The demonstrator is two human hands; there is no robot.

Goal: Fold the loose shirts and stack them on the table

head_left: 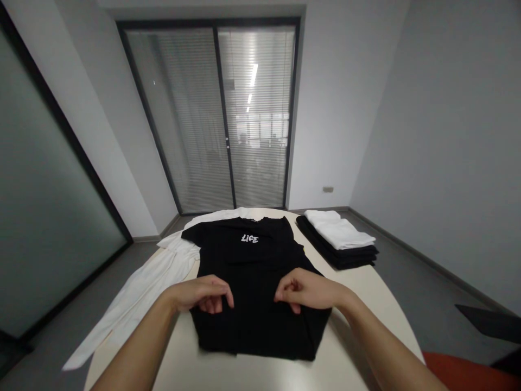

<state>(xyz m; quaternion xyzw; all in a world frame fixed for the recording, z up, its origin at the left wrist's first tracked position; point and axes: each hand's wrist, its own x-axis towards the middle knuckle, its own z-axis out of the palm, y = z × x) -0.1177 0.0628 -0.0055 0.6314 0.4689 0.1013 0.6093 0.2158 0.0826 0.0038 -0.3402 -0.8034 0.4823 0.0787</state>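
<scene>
A black T-shirt (252, 260) with white lettering near its neck lies spread on the table, its collar at the far side and its hem toward me. Over the left part of the shirt is my left hand (205, 293), fingers loosely bent and apart, with no cloth visibly gripped. My right hand (307, 290) hovers over the shirt's right part. Its fingers curl loosely inward, and I see nothing held in them. The shirt's left sleeve sticks out; its right side looks folded or bunched, with a small yellow spot at the edge.
White clothing (163, 277) lies under and left of the T-shirt, a long part hanging past the table's left edge. Folded black garments (354, 259) with white cloth (337, 231) on top are stacked at right. The pale table (378, 304) has a rounded edge. A red seat (464, 374) stands at lower right.
</scene>
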